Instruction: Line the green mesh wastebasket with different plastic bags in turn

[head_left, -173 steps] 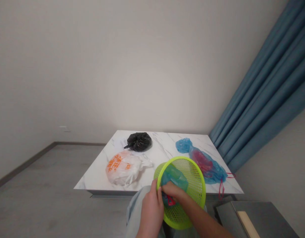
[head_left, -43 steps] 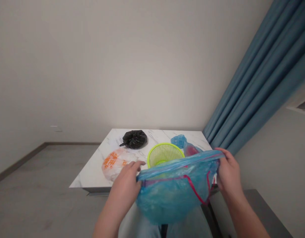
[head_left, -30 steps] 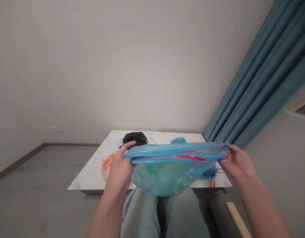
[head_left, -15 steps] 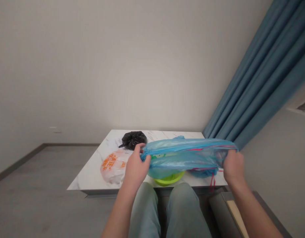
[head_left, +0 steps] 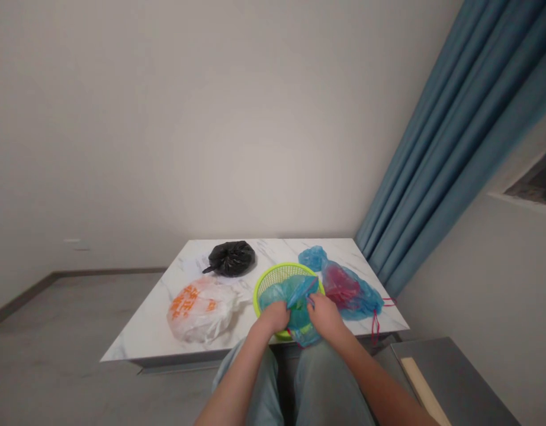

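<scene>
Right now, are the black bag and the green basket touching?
Apart: the head view shows a strip of marbled tabletop between the black bag and the green basket.

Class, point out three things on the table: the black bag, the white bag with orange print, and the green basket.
black bag [head_left: 232,258]: head view, middle of its bulge
white bag [head_left: 203,313]: head view, front of its body
green basket [head_left: 256,291]: head view, left rim

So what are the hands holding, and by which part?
Both hands hold a translucent blue plastic bag by its gathered upper part.
</scene>
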Demonstrator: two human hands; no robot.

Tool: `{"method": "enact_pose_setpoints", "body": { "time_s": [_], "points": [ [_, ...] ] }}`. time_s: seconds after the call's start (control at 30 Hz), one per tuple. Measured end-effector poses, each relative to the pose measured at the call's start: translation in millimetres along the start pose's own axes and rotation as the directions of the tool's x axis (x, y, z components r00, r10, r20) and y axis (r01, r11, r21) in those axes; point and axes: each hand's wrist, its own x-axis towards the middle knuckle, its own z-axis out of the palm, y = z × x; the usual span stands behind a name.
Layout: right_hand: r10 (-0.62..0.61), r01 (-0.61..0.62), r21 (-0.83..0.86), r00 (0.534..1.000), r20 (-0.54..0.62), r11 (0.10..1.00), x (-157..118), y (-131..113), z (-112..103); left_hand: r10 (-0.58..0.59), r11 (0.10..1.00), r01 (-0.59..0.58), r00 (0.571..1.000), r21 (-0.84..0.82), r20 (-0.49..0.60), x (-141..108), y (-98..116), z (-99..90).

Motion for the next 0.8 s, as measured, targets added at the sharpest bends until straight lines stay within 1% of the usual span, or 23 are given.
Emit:
{"method": "enact_pose_setpoints", "body": {
  "time_s": [0.07,0.13,0.17,0.2,0.27,0.3,0.33,0.37,0.4,0.47,0.5,0.57,0.6,0.67,0.7,0.73,0.8],
  "points": [
    [-0.031,0.030,-0.054,0.999,-0.009,0.998,7.3,-4.0,2.6,-0.032,0.999,0.033,0.998,0.019,-0.057,1.2,0.4,-3.8],
    [-0.010,0.005,-0.054,0.997,-0.081,0.999,14.5,1.1,1.2,-0.055,0.998,0.059,0.981,0.019,-0.185,-1.0,-0.9,-14.6],
    [0.026,-0.031,-0.031,0.989,-0.147,0.999,17.8,6.8,-1.0,-0.064,0.998,0.068,0.961,0.005,-0.269,-3.1,-2.5,-21.6],
    [0.067,-0.067,0.010,0.973,-0.223,0.998,20.8,14.2,-3.9,-0.077,0.997,0.076,0.931,-0.017,-0.357,-5.3,-4.8,-28.9],
    [0.157,-0.107,0.153,0.915,-0.372,0.983,25.4,31.6,-10.9,-0.130,0.991,0.098,0.854,-0.091,-0.504,-9.0,-11.9,-42.4],
    [0.203,-0.110,0.241,0.891,-0.407,0.964,26.9,40.3,-14.5,-0.160,0.985,0.099,0.825,-0.140,-0.543,-10.2,-16.7,-47.7],
    [0.265,-0.134,0.319,0.872,-0.412,0.938,27.8,48.2,-17.8,-0.186,0.976,0.092,0.821,-0.196,-0.540,-10.7,-22.1,-51.7],
    [0.301,-0.153,0.367,0.871,-0.389,0.918,28.1,54.7,-20.6,-0.199,0.965,0.077,0.840,-0.253,-0.505,-10.9,-27.9,-54.4],
    [0.319,-0.174,0.382,0.877,-0.359,0.908,27.9,59.6,-22.7,-0.192,0.951,0.053,0.872,-0.303,-0.450,-10.9,-33.8,-55.7],
    [0.292,-0.193,0.314,0.904,-0.311,0.930,26.7,64.5,-24.8,-0.134,0.928,0.003,0.936,-0.372,-0.325,-11.4,-44.7,-55.5],
    [0.257,-0.185,0.250,0.920,-0.295,0.950,26.1,64.8,-24.8,-0.096,0.923,-0.018,0.957,-0.385,-0.275,-12.0,-49.3,-54.5],
    [0.176,-0.149,0.121,0.950,-0.257,0.981,27.0,62.3,-23.6,-0.013,0.931,-0.068,0.976,-0.358,-0.219,-12.9,-55.9,-52.8],
    [0.132,-0.118,0.073,0.963,-0.236,0.990,29.0,60.0,-22.9,0.012,0.943,-0.081,0.978,-0.324,-0.210,-12.4,-57.7,-52.5],
    [0.043,-0.040,0.018,0.978,-0.206,0.999,37.2,54.6,-22.3,-0.006,0.976,-0.049,0.968,-0.213,-0.253,-7.6,-58.6,-53.7],
    [0.011,-0.011,0.004,0.978,-0.210,1.000,43.4,51.7,-22.6,-0.038,0.988,-0.011,0.952,-0.157,-0.305,-2.8,-57.8,-55.1],
    [-0.009,0.008,-0.004,0.974,-0.225,1.000,50.9,48.8,-23.2,-0.082,0.991,0.039,0.927,-0.124,-0.366,3.6,-56.5,-56.8],
    [-0.013,0.013,-0.003,0.961,-0.277,1.000,68.6,43.7,-24.3,-0.161,0.985,0.114,0.879,-0.131,-0.448,20.4,-54.0,-60.0]
  ]
}}
